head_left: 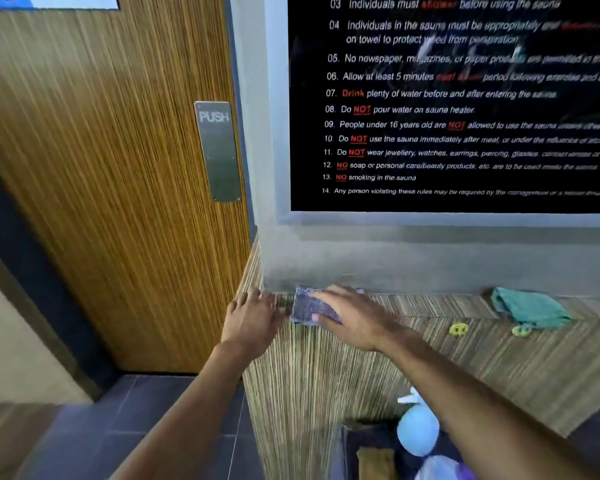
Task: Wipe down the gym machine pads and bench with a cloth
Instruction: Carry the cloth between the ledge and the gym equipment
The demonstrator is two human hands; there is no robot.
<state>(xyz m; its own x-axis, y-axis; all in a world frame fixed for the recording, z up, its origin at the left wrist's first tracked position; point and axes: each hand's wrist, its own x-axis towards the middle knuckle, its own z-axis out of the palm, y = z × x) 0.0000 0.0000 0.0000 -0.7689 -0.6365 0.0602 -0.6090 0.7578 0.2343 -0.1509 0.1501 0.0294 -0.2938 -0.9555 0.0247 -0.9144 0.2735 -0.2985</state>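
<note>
Both forearms reach in from the bottom edge, nearest the lens, toward a wood-grain ledge (430, 308) under a grey wall.

Wooden door (101, 185), largest surface, fills the left half; steel PUSH plate (218, 152) sits near its right edge, close to the wall corner. Black sauna rules board (465, 105) covers the wall upper right, its lower frame well above the ledge. Dark tiled floor (136, 427) lies open at the foot of the door, left of the striped panel front (326, 393).

Ledge runs from the corner off the right edge. Its left end stops right at the door jamb.

Grey-purple cloth (307, 306) lies on the ledge's left end, against the wall. Right hand (354, 317) rests flat over it, fingers straight, tips at the cloth's front-left edge. Left hand (257, 317) is just beside the cloth's left edge, at the ledge corner, fingers loosely spread; contact with the cloth is blurred, cannot tell.

Green cloth (530, 308) sits bunched on the ledge, well apart to the right. Two small yellow-green objects (459, 329) lie near it, too small to identify. Pale blue spray bottle (418, 427) stands low, between the forearms.
</note>
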